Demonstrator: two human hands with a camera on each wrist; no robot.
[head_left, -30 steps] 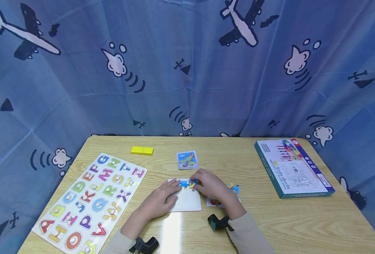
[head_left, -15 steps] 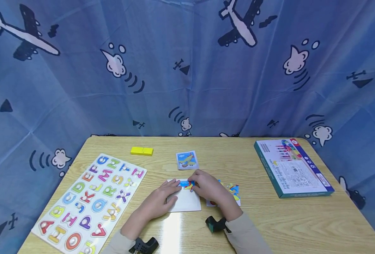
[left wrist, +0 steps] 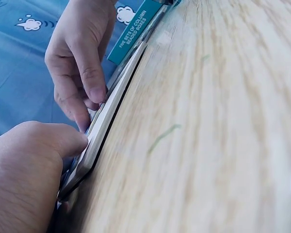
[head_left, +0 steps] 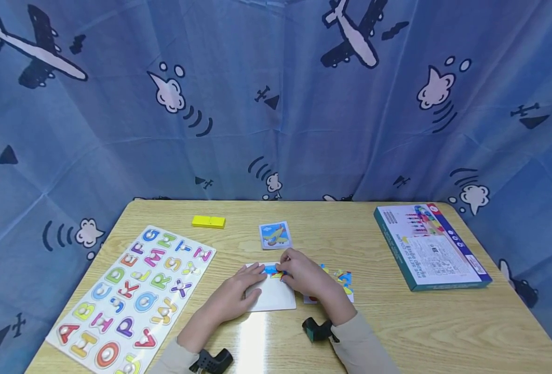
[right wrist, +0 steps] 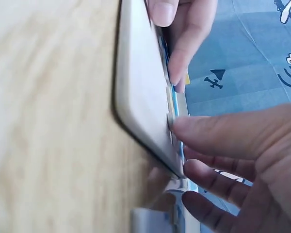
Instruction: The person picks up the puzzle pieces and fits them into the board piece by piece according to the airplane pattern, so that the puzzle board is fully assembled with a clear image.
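A white puzzle board (head_left: 272, 298) lies in front of me, with blue puzzle pieces (head_left: 270, 269) along its far edge. My left hand (head_left: 232, 296) rests on the board's left side with fingers extended. At the far right corner my right hand (head_left: 307, 274) pinches a small puzzle piece (head_left: 277, 276) with red and yellow on it, largely hidden by the fingers. In the right wrist view, the thumb (right wrist: 208, 133) touches the thin edge of a piece on the board. More puzzle pieces (head_left: 346, 280) lie right of the board, partly behind the right forearm.
A picture card (head_left: 276, 235) with a yellow plane lies beyond the board. The alphabet board (head_left: 135, 296) takes up the left side. A yellow block (head_left: 209, 222) sits at the back, and a flat box (head_left: 432, 246) lies at the right on the wooden table (head_left: 467, 332).
The right hand has shifted slightly left and the piece at its fingertips has turned and moved a little at the board's far edge. The left hand has stayed in place.
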